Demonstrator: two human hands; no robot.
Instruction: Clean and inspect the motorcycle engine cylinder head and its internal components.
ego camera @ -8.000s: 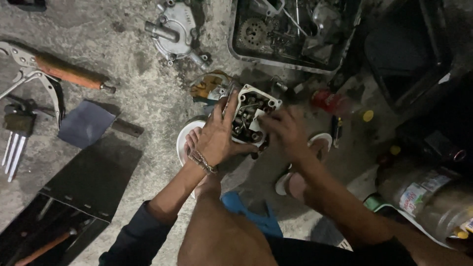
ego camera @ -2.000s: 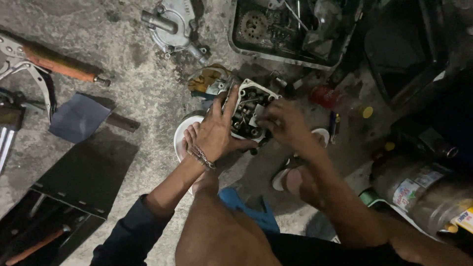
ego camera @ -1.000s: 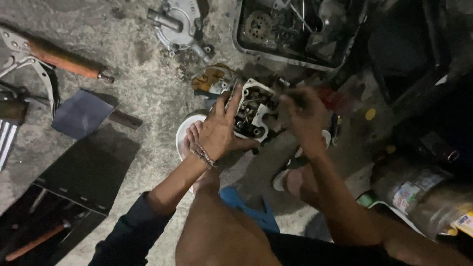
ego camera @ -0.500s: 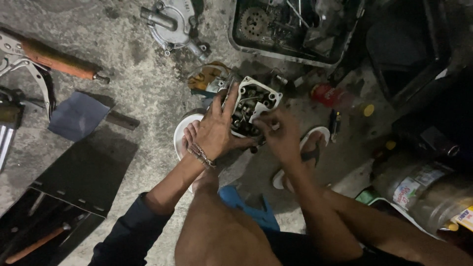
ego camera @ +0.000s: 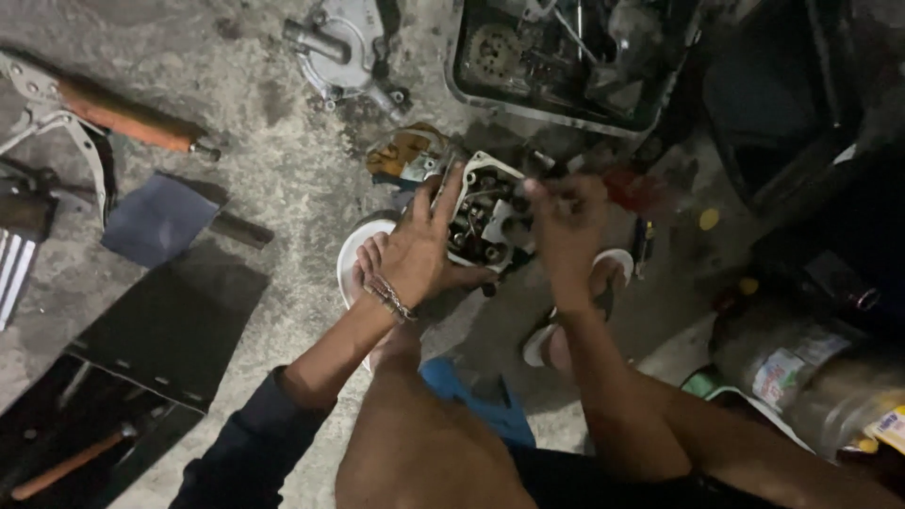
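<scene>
My left hand (ego camera: 421,250) grips the left side of a grey metal engine part (ego camera: 483,209) with round holes and springs, held upright between my feet. A metal bracelet circles that wrist. My right hand (ego camera: 567,222) is at the part's upper right edge, fingers pinched together on something small and dark that is too blurred to identify. Both feet wear white sandals (ego camera: 613,273) on the concrete floor.
A tray of engine parts (ego camera: 566,57) lies ahead. A grey metal housing (ego camera: 344,47) sits top centre, orange-handled pliers (ego camera: 104,113) far left, a dark sandpaper sheet (ego camera: 156,219), an open black toolbox (ego camera: 113,377) lower left, and bottles (ego camera: 801,368) at right.
My right hand has lifted from the part's lower right side to its upper right edge. My left hand keeps its grip and the part has not moved.
</scene>
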